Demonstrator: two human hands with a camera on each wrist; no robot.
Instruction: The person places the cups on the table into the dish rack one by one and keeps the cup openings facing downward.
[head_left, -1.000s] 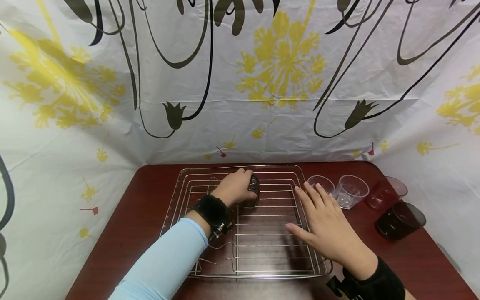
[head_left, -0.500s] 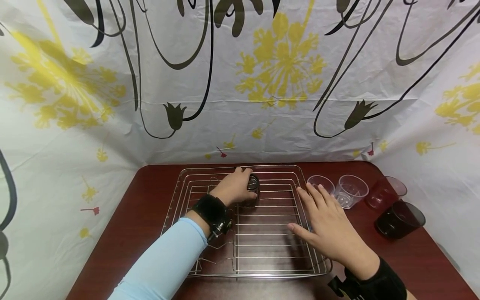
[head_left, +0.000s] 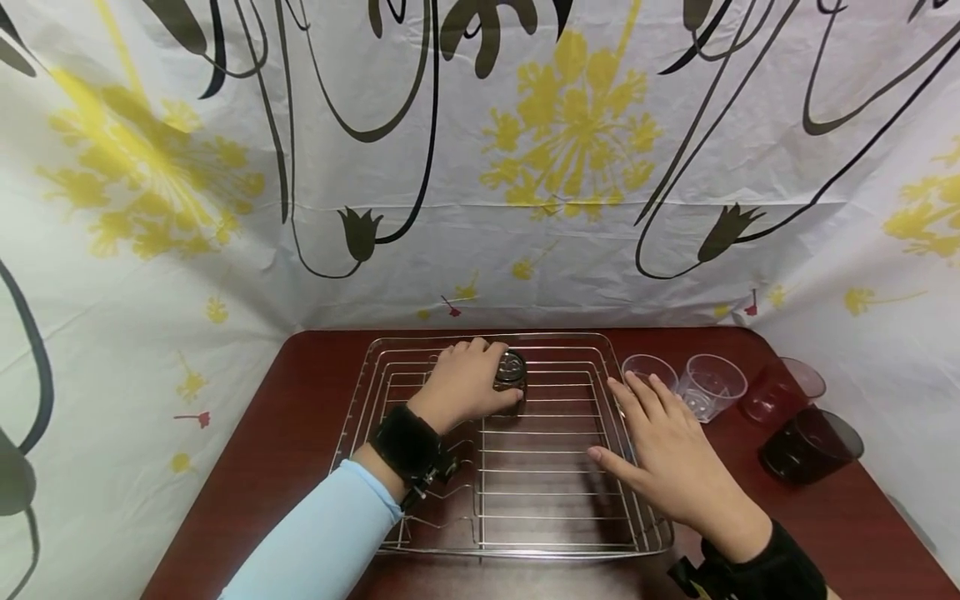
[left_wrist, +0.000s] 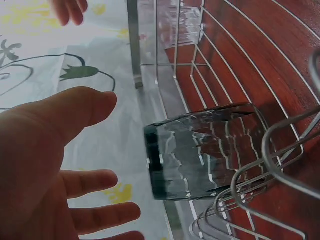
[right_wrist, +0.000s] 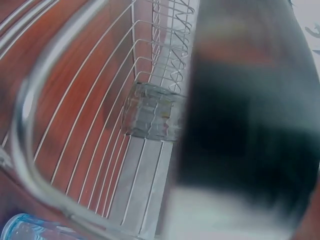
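Observation:
A dark tinted glass (head_left: 512, 368) stands base up on the wire dish rack (head_left: 555, 504). My left hand (head_left: 459, 385) is right beside it. In the left wrist view the thumb (left_wrist: 87, 106) and spread fingers are apart from the glass (left_wrist: 205, 150), whose thick base points toward them. Over the rack's right edge hovers my right hand (head_left: 671, 454), fingers extended, holding nothing, close to a clear cup (head_left: 647, 372). The right wrist view shows the same glass (right_wrist: 150, 111), partly covered by a dark blurred shape; the right fingers cannot be made out there.
Right of the rack stand a second clear cup (head_left: 712, 387), a red see-through cup (head_left: 783, 392) and a black cup (head_left: 810, 446) on the red-brown table (head_left: 225, 500). A patterned white cloth (head_left: 555, 283) hangs behind and at both sides.
My left hand has loosened from the glass and drawn slightly up and back, so more of the glass shows. The right hand keeps nearly the same place; the head view has shifted a little.

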